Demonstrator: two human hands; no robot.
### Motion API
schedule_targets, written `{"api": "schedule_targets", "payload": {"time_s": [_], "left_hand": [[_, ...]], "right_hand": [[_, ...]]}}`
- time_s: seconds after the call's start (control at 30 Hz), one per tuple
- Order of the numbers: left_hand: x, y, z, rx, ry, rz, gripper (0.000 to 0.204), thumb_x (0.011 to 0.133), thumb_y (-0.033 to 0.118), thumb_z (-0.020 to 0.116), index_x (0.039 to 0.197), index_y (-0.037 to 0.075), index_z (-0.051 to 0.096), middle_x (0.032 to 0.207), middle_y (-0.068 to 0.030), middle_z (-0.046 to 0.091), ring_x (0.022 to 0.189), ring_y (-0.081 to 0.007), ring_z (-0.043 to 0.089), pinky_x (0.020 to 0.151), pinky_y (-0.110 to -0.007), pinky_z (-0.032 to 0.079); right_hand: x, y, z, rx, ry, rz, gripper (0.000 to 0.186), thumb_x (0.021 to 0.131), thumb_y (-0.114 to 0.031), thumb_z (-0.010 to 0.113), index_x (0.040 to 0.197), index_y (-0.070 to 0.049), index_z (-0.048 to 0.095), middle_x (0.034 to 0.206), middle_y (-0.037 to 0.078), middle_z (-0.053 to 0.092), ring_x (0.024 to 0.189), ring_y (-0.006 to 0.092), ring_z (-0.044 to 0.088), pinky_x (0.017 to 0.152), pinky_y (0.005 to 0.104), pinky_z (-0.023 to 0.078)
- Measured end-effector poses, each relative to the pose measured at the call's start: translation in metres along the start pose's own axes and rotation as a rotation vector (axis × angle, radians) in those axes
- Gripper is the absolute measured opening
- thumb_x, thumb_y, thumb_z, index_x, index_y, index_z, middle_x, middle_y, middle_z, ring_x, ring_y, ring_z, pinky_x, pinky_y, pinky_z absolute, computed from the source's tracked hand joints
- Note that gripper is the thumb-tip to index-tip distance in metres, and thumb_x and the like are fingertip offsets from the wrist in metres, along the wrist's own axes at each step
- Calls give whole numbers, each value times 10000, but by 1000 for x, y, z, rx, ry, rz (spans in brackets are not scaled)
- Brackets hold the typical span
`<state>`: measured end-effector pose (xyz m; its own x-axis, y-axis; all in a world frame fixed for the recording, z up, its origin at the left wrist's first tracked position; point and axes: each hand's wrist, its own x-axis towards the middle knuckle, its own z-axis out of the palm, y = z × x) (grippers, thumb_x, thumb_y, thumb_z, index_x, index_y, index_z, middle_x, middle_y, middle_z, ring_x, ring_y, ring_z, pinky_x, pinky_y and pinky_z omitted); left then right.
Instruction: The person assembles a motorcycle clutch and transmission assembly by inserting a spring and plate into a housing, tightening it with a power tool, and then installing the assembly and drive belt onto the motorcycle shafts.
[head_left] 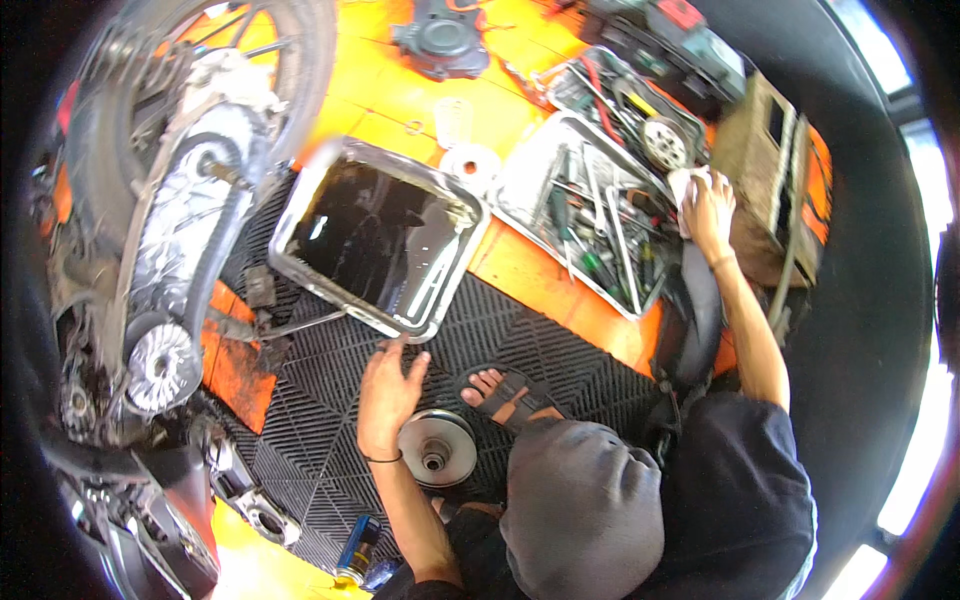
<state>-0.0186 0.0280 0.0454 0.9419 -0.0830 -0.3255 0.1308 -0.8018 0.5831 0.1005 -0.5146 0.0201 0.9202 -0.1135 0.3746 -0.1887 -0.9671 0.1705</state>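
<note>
My left hand [388,392] is open, palm down, its fingertips by the near edge of a square metal pan [292,222] of dark, oily liquid. It appears to hold nothing. Just below that hand, a round metal pulley disc [452,436] with a central hub lies on the black mat. Out to the right, my right hand [711,212] grips a white cloth [686,188] beside the tool tray; its fingers partly hide the cloth. Wrenches, sockets and green-handled screwdrivers fill the silver tool tray [522,205].
A scooter's opened engine side [185,235] and wheel [310,60] stand at the left. At the back are a black cover [441,38] and a toolbox [690,45]. A wooden box [748,150] sits at the right. A spray can [358,548] is near my left forearm.
</note>
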Motion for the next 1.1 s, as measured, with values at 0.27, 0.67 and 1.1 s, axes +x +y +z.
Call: {"api": "schedule_targets", "payload": {"time_s": [0.27, 0.67, 1.1], "left_hand": [[7, 9, -31, 10, -21, 65, 412, 915, 299, 646, 1194, -2, 619, 1090, -254, 656, 1026, -417, 625, 905, -489, 494], [-113, 40, -165, 122, 872, 271, 330, 872, 218, 712, 1164, 71, 665, 1122, -117, 656, 1092, -310, 609, 941, -416, 501], [-206, -8, -409, 515, 395, -584, 314, 967, 207, 583, 1126, -58, 639, 956, -274, 680, 815, -403, 645, 729, -433, 473]], "right_hand": [[-117, -186, -62, 799, -206, -498, 392, 815, 46, 652, 1201, -10, 616, 1198, 235, 588, 1109, 417, 550, 979, 477, 439], [-258, -275, -45, 1223, -760, -907, 337, 823, -37, 607, 1157, 7, 618, 1099, 207, 647, 967, 352, 662, 790, 404, 551], [-269, -283, -16, 1089, -540, -835, 615, 852, -175, 667, 1431, -76, 484, 1430, 113, 538, 1243, 298, 574, 924, 426, 511]]}}
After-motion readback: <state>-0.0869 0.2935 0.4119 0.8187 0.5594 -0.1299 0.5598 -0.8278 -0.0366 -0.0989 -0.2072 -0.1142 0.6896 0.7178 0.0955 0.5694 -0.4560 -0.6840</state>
